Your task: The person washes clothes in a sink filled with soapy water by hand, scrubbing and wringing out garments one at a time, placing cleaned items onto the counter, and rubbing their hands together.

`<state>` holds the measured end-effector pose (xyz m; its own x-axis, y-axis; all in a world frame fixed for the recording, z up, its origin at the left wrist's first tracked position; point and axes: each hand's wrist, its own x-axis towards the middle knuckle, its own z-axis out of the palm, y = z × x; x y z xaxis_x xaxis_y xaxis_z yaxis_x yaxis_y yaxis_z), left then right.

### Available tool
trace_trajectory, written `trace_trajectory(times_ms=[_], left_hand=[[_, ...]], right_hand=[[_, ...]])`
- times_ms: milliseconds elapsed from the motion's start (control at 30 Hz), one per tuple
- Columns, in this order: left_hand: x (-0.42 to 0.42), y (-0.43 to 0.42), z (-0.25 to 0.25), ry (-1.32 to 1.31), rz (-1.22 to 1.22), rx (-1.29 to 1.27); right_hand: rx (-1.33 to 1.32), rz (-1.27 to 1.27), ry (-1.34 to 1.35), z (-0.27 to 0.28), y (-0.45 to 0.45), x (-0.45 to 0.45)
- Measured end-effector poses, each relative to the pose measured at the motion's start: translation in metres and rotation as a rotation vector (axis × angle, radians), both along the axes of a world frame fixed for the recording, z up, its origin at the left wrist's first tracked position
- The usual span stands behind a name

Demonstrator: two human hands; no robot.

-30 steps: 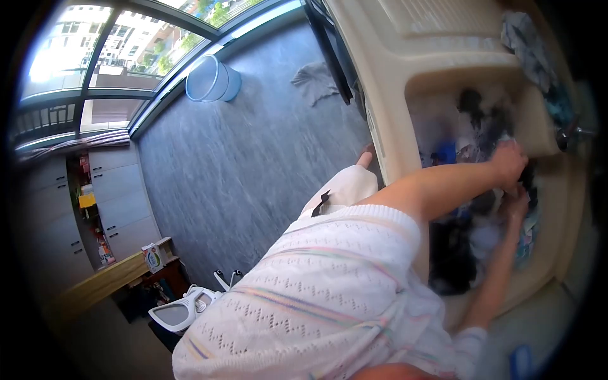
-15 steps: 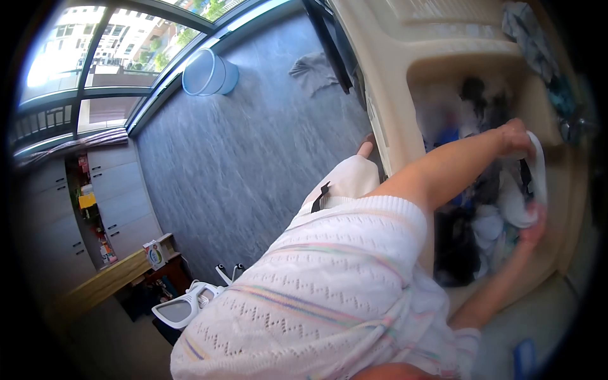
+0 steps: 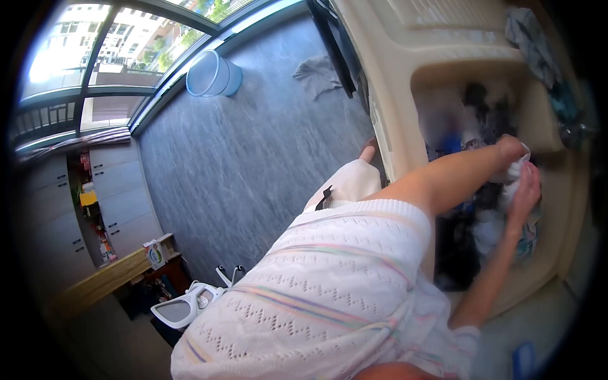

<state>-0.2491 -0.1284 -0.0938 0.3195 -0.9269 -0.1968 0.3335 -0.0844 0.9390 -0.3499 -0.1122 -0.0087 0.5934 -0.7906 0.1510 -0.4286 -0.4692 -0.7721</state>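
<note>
My left hand (image 3: 512, 149) is closed around a white piece of cloth (image 3: 518, 170) over the basin of a beige laundry sink (image 3: 398, 120). Right beside it, my right hand (image 3: 527, 185) presses on the same cloth, its fingers closed against it. The cloth is bunched between the two hands, with a narrow loop showing past the left fingers. Its exact kind cannot be made out. Below the hands lies a heap of mixed laundry (image 3: 459, 237), dark, white and blue pieces, partly hidden by my forearms.
A ribbed washboard (image 3: 449, 16) forms the sink's far end. Grey cloth (image 3: 531, 44) drapes over its edge near a metal tap (image 3: 577, 132). On the floor stand a blue bucket (image 3: 212, 75), a crumpled grey cloth (image 3: 318, 76) and a white-framed chair (image 3: 183, 307).
The white cloth was stretched in a long loop between my hands; now it is gathered up. My right hand has moved up close to the left.
</note>
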Motion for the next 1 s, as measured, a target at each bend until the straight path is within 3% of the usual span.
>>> trace_trajectory(times_ms=[67, 100, 200, 233, 300, 367, 433, 467, 500, 567, 633, 667, 767, 867, 933, 967, 1000], left_hand=[[0.004, 0.005, 0.007, -0.899, -0.324, -0.047], [0.002, 0.005, 0.008, -1.018, -0.408, 0.052], [-0.012, 0.021, 0.040, 0.158, 0.049, 0.261], [-0.013, 0.018, 0.038, 0.046, 0.033, 0.239], [-0.012, 0.015, 0.025, -0.168, 0.018, 0.204], [-0.013, 0.011, 0.007, -0.080, 0.032, 0.163], [-0.016, 0.014, 0.005, -0.341, -0.014, -0.067], [-0.013, 0.017, 0.015, -0.650, -0.059, -0.285], [-0.010, 0.019, 0.026, -0.955, -0.101, -0.508], [-0.006, 0.031, 0.062, -0.100, -0.190, -0.040], [-0.006, 0.040, 0.071, 0.360, -0.232, 0.148], [-0.002, 0.040, 0.070, 0.373, -0.245, 0.100], [0.011, 0.031, 0.057, 0.245, -0.242, 0.072], [0.023, 0.041, 0.063, -0.173, -0.305, 0.150], [0.016, 0.031, 0.052, -0.574, -0.406, 0.168], [0.013, 0.024, 0.041, -0.638, -0.557, 0.179], [0.014, 0.021, 0.036, -0.701, -0.707, 0.191]], right_hand=[[-0.425, -0.057, 0.102, -0.028, -0.004, 0.009], [-0.637, -0.083, 0.154, -0.038, -0.010, 0.011], [-0.161, -0.183, -0.006, -0.052, -0.063, -0.002], [-0.158, -0.177, 0.143, -0.043, -0.062, -0.001], [-0.220, -0.157, 0.187, -0.032, -0.037, 0.002], [-0.257, -0.180, 0.177, -0.020, 0.005, 0.012], [-0.037, -0.192, 0.091, -0.060, -0.047, -0.023], [0.068, -0.196, 0.042, -0.076, -0.073, -0.037], [0.349, -0.224, -0.099, -0.074, -0.085, -0.048], [0.918, -0.262, -0.378, -0.064, -0.099, -0.063], [0.953, -0.239, -0.351, -0.057, -0.082, -0.064], [0.967, -0.226, -0.347, -0.052, -0.071, -0.061], [1.010, -0.180, -0.341, -0.035, -0.035, -0.047], [0.851, 0.339, 0.118, -0.014, -0.027, -0.047], [0.713, 0.178, 0.227, 0.002, -0.023, -0.046], [0.642, 0.102, 0.279, 0.009, -0.023, -0.045], [0.677, 0.070, 0.130, 0.017, -0.025, -0.045]])
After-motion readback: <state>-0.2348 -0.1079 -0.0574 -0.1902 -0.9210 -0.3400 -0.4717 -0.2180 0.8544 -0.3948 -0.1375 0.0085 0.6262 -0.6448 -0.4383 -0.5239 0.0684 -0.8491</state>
